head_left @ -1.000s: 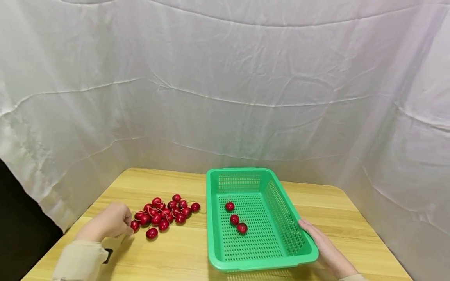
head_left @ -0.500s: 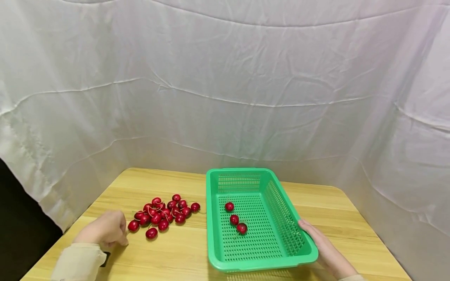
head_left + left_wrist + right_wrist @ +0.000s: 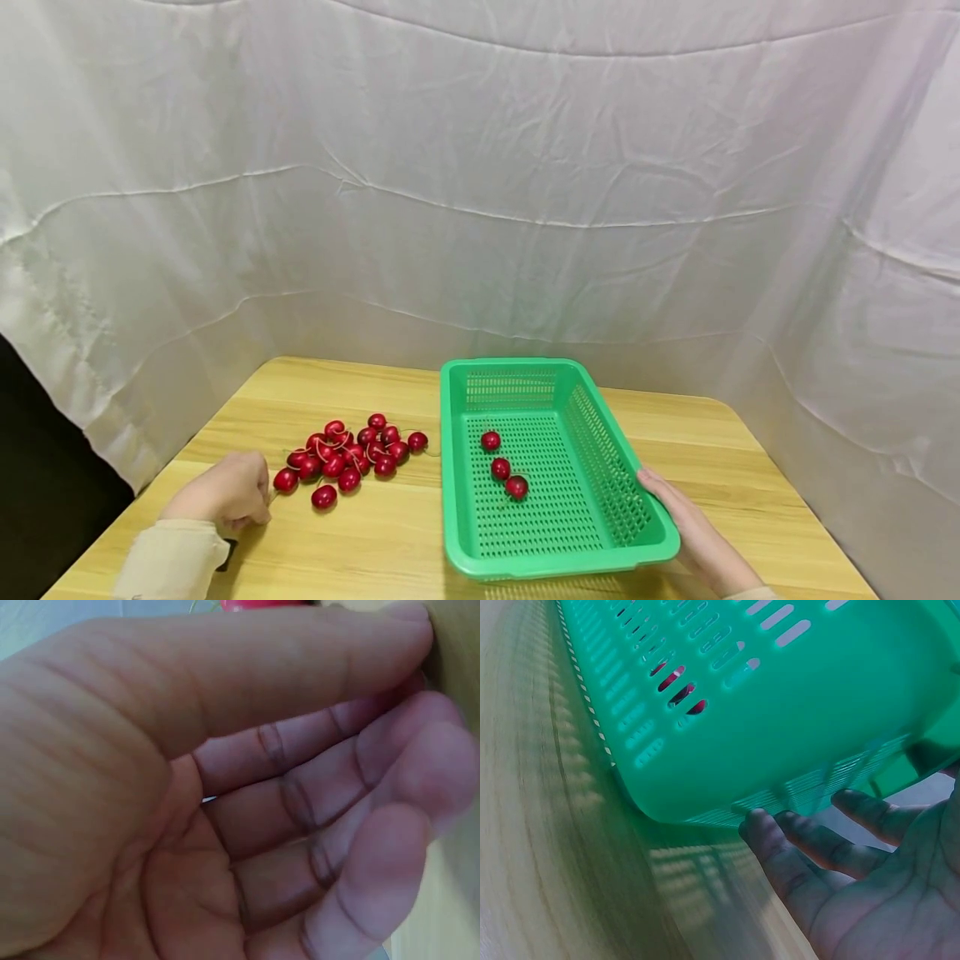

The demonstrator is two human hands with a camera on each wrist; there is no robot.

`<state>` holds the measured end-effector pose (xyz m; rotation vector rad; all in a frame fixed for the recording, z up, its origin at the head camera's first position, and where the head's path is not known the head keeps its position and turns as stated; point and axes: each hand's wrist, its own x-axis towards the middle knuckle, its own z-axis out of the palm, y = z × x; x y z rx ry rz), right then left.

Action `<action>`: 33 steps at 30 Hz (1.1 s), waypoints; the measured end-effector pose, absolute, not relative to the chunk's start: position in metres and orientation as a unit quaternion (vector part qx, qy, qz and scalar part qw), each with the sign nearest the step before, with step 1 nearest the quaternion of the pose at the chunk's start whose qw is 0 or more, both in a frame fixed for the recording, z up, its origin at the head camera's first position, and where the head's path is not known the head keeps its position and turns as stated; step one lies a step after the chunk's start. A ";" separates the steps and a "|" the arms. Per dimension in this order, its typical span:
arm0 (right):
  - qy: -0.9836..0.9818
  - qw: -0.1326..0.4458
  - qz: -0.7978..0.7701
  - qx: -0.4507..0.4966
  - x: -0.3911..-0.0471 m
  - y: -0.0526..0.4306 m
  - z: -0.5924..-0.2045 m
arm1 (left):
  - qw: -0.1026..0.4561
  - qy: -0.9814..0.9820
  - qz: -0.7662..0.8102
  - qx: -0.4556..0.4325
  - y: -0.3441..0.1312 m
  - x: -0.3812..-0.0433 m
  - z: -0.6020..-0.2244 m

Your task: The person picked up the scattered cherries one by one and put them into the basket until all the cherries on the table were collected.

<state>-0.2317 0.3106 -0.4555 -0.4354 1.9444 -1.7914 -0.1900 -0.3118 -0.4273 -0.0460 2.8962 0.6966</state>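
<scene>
On the left of the table in the head view, my left hand [image 3: 223,493] pinches at the stem of a cherry [image 3: 286,481]; thumb and curled fingers meet low by the wood, hiding the grip. In the left wrist view the thumb [image 3: 322,656] covers the index finger, and a sliver of red cherry [image 3: 262,603] shows beyond. My right hand [image 3: 693,529] holds the green plastic basket [image 3: 562,565] at its near right side. Several fingers [image 3: 810,840] reach against the basket's lower outside, seen in the right wrist view. Inside the basket lie three cherries [image 3: 500,469].
A pile of several stemmed cherries [image 3: 352,457] lies between my left hand and the basket. One cherry [image 3: 324,497] sits apart, nearer the front. White cloth [image 3: 525,167] hangs behind and beside the wooden table [image 3: 390,542].
My left hand has moved slightly toward the front left and lower, drawing back from the outermost cherry, which shifted a little left. My right hand and the basket have stayed in place.
</scene>
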 end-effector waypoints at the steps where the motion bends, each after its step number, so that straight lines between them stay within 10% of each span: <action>1: 0.705 0.230 -0.652 -0.159 -0.232 0.311 -0.456 | 0.081 0.969 0.232 -0.015 -0.312 -0.190 -0.427; 33: 0.697 0.238 -0.656 -0.161 -0.233 0.312 -0.455 | 0.113 0.952 0.281 -0.051 -0.323 -0.188 -0.430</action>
